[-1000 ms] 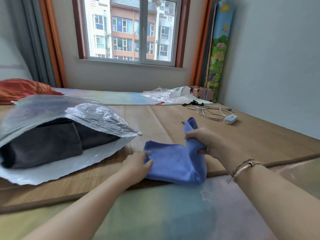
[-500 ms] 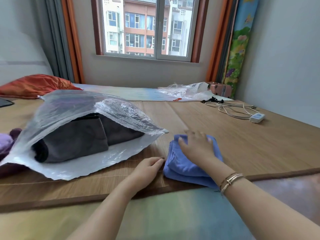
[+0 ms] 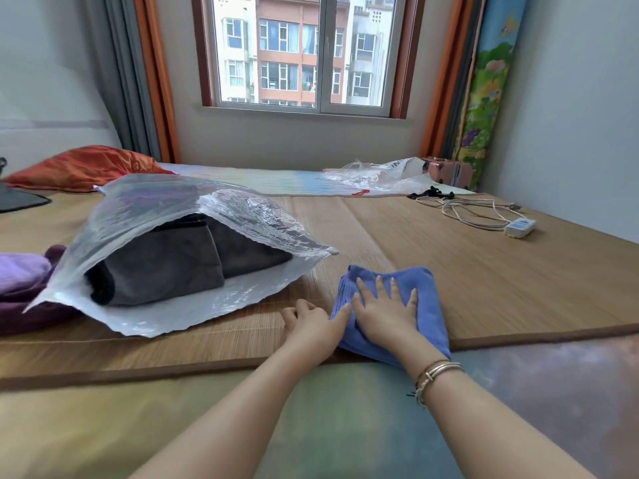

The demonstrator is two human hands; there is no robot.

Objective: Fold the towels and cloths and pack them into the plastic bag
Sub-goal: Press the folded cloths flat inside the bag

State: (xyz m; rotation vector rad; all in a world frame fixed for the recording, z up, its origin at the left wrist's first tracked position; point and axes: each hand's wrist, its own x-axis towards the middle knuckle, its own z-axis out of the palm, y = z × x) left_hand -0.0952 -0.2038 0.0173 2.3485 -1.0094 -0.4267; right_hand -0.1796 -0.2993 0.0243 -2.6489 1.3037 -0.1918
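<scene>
Both hands lie at the folded blue cloth (image 3: 423, 288), which sits on the bamboo mat (image 3: 484, 271) near its front edge. The right hand (image 3: 385, 311) rests flat on top of the cloth, palm down, its fingers straight and spread. The left hand (image 3: 313, 324) lies on the mat just beside the cloth's left edge, its thumb touching the fabric and its other fingers loosely bent on the mat, holding nothing. Thin bangles (image 3: 437, 371) circle the right wrist.

To the left of the blue cloth, close by but apart from it, lies the clear plastic bag (image 3: 166, 209), its mouth open toward the cloth. Inside it sits a folded dark grey towel (image 3: 166, 267). Farther left of the cloth, partly under the bag, purple fabric (image 3: 20, 274) is bunched at the picture's edge. Behind the bag, well away from the cloth, lies an orange cushion (image 3: 83, 165).

Far beyond the blue cloth, toward the window (image 3: 304, 53), a crumpled transparent bag (image 3: 373, 174) lies at the back of the mat. To the right of the cloth and farther back, a coiled white cable (image 3: 466, 210) ends at a white power strip (image 3: 520, 227). In front of the cloth, under both forearms, spreads a pastel play mat (image 3: 345, 426).
</scene>
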